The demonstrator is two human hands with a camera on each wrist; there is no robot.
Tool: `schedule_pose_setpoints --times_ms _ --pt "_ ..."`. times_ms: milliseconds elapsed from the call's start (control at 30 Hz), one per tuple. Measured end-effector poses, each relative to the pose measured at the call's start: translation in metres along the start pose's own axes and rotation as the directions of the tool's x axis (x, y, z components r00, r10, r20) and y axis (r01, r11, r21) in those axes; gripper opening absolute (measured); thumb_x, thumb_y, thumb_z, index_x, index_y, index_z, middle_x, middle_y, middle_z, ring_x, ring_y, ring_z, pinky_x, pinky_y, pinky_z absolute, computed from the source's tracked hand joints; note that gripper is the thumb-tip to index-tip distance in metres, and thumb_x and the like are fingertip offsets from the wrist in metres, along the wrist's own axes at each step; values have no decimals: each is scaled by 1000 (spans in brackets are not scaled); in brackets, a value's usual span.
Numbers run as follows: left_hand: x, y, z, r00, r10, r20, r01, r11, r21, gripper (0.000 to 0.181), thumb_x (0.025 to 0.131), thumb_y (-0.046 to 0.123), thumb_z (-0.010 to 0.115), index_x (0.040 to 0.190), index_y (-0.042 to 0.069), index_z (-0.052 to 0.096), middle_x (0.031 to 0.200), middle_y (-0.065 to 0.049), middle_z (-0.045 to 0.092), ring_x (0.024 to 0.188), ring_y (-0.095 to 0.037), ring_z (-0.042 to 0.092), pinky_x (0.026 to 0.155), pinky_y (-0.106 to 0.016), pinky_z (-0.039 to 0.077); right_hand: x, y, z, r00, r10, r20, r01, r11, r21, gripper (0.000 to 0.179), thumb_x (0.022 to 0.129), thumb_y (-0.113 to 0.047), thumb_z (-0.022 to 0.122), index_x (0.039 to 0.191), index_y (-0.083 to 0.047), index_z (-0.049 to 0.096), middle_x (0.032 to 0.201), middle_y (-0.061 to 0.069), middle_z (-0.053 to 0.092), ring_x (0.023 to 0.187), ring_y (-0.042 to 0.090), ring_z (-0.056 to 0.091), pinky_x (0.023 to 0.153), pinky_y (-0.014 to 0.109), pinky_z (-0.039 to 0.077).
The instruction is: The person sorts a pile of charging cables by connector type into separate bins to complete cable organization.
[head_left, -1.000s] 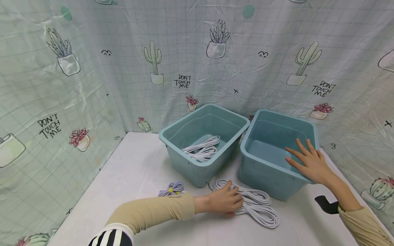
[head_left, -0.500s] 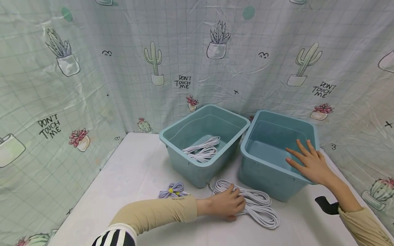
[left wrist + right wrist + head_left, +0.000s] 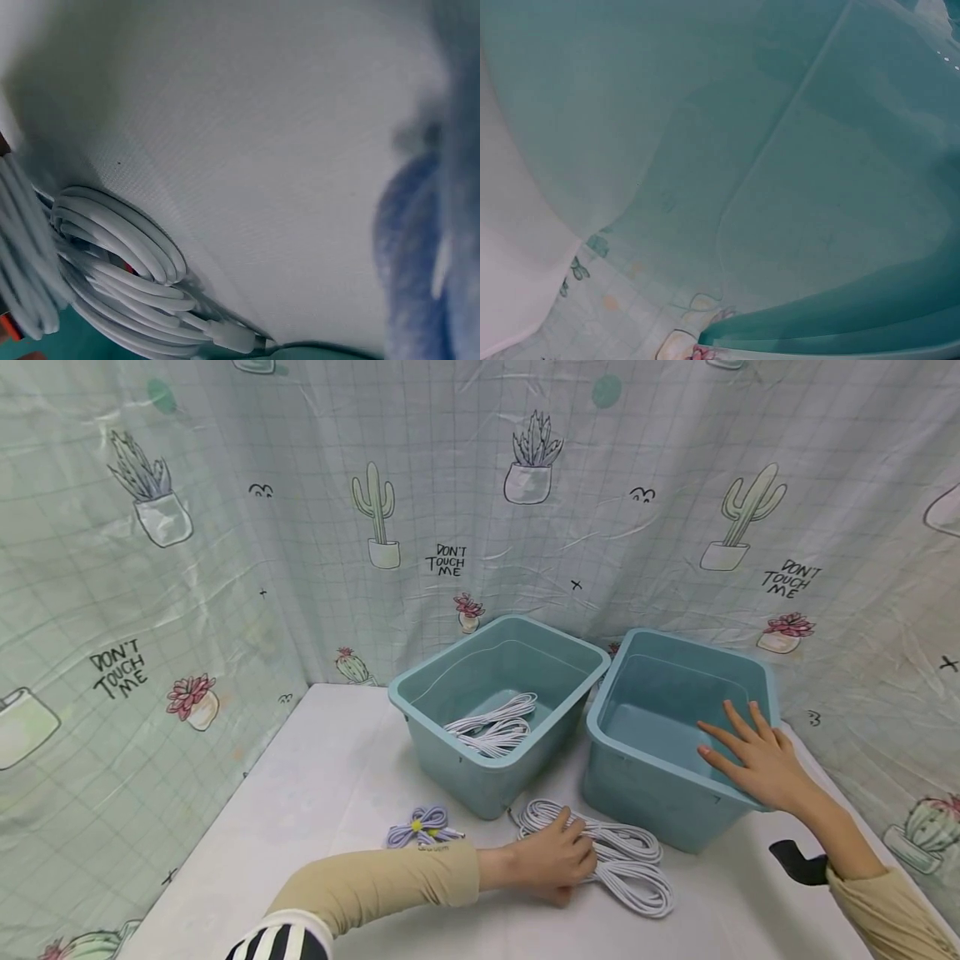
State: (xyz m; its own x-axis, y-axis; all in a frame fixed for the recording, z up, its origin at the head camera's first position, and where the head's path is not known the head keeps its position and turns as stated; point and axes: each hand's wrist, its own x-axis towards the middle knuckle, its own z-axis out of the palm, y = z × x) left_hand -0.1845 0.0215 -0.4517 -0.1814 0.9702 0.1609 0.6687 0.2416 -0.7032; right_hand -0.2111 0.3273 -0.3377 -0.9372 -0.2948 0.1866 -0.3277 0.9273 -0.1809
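Note:
My left hand (image 3: 553, 858) reaches across the table with curled fingers and grips the nearer bundle of white cable (image 3: 641, 889). A second white cable bundle (image 3: 626, 837) lies just behind it, its coils and plug end (image 3: 234, 336) showing in the left wrist view. My fingers hide part of both bundles. My right hand (image 3: 765, 764), fingers spread, rests over the near right rim of the right teal bin (image 3: 648, 762). No cable shows inside that bin. Teal plastic (image 3: 780, 187) fills most of the right wrist view.
The left teal bin (image 3: 423, 710) holds white cable bundles (image 3: 495, 727). A purple cable bundle (image 3: 423, 827) with a yellow tie lies behind my left sleeve (image 3: 375, 881). A printed curtain (image 3: 465, 510) hangs behind and beside the white table (image 3: 330, 760).
The nearer cable bundle has shifted slightly left in my left hand. Over the last second, that hand has settled slightly to the right. My right hand has stayed on the bin.

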Motion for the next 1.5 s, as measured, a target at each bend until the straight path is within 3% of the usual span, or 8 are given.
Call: schedule_pose_setpoints --times_ms 467,867,1500 --pt "-5 -7 -13 998 -22 -67 16 997 -82 42 73 51 44 101 21 54 93 8 55 90 -16 49 82 -43 40 -1 0 1 1000 -2 -1 2 1000 7 58 91 -43 40 135 -5 36 147 25 2 132 44 -17 89 71 8" --pt "-17 -16 -25 997 -32 -68 24 994 -110 46 74 50 46 107 21 56 99 6 57 95 -18 50 83 -45 42 0 1 2 1000 -9 -10 9 1000 8 56 90 -40 42 134 -5 38 147 25 2 132 44 -16 88 71 8" --pt "-29 -39 -43 987 -66 -144 52 994 -96 45 72 49 50 105 19 57 98 4 57 92 -19 51 82 -45 41 1 0 1 1000 4 13 -4 1000 8 57 91 -41 42 134 -5 38 147 25 1 132 44 -17 89 72 7"
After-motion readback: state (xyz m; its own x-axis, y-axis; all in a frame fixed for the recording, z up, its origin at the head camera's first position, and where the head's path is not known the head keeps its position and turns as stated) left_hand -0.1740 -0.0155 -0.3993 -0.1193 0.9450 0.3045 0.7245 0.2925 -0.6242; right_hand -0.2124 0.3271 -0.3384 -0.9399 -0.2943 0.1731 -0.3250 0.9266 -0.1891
